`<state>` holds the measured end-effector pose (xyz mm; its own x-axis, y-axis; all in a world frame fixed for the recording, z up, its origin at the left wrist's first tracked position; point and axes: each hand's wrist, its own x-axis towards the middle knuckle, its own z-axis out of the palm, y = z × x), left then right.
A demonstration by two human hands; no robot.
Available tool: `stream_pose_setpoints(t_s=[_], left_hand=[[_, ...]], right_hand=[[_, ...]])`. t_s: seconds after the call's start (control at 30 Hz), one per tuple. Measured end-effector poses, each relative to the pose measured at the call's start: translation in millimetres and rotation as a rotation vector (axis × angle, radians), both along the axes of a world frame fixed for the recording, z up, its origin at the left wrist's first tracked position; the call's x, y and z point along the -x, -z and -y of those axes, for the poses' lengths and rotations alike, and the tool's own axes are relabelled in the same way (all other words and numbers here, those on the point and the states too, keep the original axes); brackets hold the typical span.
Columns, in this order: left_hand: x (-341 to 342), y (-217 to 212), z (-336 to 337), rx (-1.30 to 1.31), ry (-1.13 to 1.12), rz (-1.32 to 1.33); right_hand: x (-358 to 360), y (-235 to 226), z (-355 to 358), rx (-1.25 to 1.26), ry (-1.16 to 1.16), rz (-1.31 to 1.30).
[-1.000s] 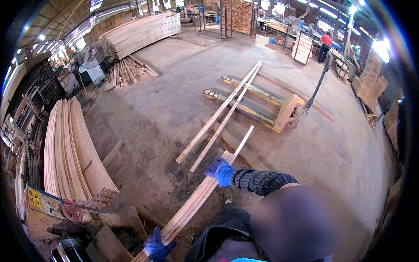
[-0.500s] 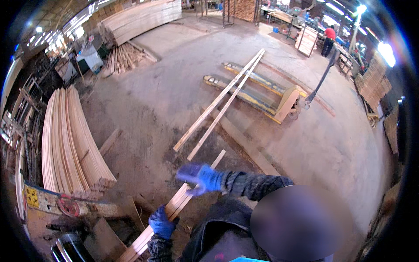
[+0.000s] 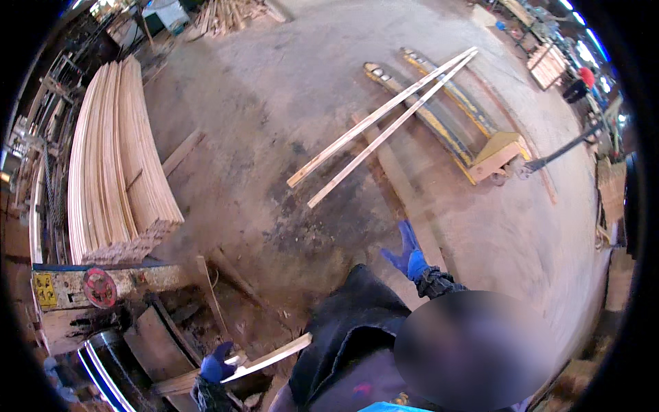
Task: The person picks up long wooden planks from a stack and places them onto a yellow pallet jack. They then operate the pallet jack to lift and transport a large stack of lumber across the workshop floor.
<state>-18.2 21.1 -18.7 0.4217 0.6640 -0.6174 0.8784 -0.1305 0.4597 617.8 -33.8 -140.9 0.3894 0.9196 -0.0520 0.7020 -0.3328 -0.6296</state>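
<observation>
My left hand (image 3: pixel 218 364), in a blue glove, is low in the picture, closed around wooden strips. One pale wooden strip (image 3: pixel 278 351) sticks out of it to the right, toward my dark jacket. A browner length of wood (image 3: pixel 177 382) runs left below the same hand; the grip partly hides how the pieces lie together. Away from the wood, my right hand (image 3: pixel 410 255), gloved in blue too, is raised over the floor with fingers spread, holding nothing.
Two long strips (image 3: pixel 382 117) lie across the forks of a yellow pallet jack (image 3: pixel 500 152). At the left stands a stack of long boards (image 3: pixel 103 158). Nearer is a worn machine frame (image 3: pixel 154 277) with a dark shiny cylinder (image 3: pixel 113 364). A person in red (image 3: pixel 585 77) is far right.
My right hand has left the strips and swung right, opening. The left hand has moved down and left with the wood. The view has tilted downward.
</observation>
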Motion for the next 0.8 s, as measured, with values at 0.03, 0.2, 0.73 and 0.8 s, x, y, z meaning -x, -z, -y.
stream_pose_setpoints(t_s=[0.03,0.2,0.73,0.8], left_hand=[[-8,13,-5,-0.146,0.150,0.099],[-162,-6,-62,0.111,-0.596,0.440],[-174,606,-265,1.123,-1.082,1.284],[-252,629,-373,0.244,-0.334,0.560]], right_hand=[[0,10,-10,0.037,-0.026,-0.037],[-18,41,-66,0.140,-0.110,-0.106],[-35,272,-272,0.335,0.152,-0.403],[-32,316,-285,0.378,0.269,-0.565]])
